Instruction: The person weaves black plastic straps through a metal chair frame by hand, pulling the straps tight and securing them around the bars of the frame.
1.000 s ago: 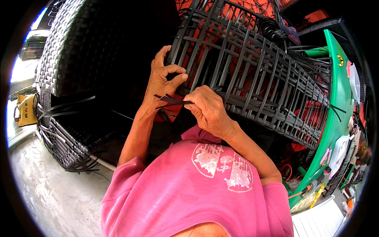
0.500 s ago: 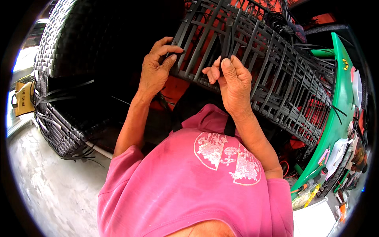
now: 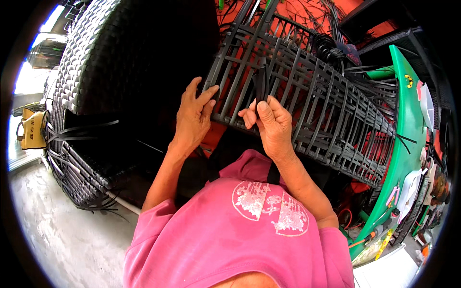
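A black lattice frame (image 3: 314, 98) lies ahead. The left hand (image 3: 193, 117) stands at its left end, fingers spread, its grip unclear; apart from it, the upturned right hand (image 3: 273, 122) pinches dark, roughly upright strips (image 3: 261, 84).

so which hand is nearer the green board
Right. The right hand, holding dark strips, is left of the green board, across the lattice frame; the left hand is farther left, by the frame's left end.
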Available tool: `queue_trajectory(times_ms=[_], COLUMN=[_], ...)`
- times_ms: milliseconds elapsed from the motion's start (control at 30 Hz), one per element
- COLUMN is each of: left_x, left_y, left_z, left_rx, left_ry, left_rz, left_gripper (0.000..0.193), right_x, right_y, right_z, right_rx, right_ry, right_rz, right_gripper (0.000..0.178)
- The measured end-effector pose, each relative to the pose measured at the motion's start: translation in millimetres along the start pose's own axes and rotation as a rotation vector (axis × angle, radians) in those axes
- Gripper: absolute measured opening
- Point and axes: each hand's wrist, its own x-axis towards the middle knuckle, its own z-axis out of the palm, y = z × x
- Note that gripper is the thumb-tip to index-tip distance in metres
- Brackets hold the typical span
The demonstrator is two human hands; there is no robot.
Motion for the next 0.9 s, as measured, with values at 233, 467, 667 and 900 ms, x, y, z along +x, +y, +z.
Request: queue_trajectory(times_ms=[233,467,667,900], left_x=[-1.5,-6.5,-9.3,-5.4], left_y=[-5.2,-17.3,-17.4,-6.1], left_z=[-0.2,0.7,-1.5,-1.2], left_rx=[-0.217,-0.500,-0.523,-0.168], left_ry=[-0.010,-0.015,-0.039,-0.101], left_rz=[-0.058,-0.088,-0.088,0.013], left_gripper=[0.032,0.030,0.025,0.032], right_x=[-0.8,1.9,2.3,1.7], right_y=[-5.3,-3.8,-5.1,-5.3], right_z=[4.8,-0.8,-1.3,0.5], right_rx=[0.034,0.182,0.197,0.274], right_ry=[0.006,0.001,-0.003,0.090], right_rz=[0.007,0.042,0.057,0.128], right_gripper=[0.026,0.023,0.023,0.023])
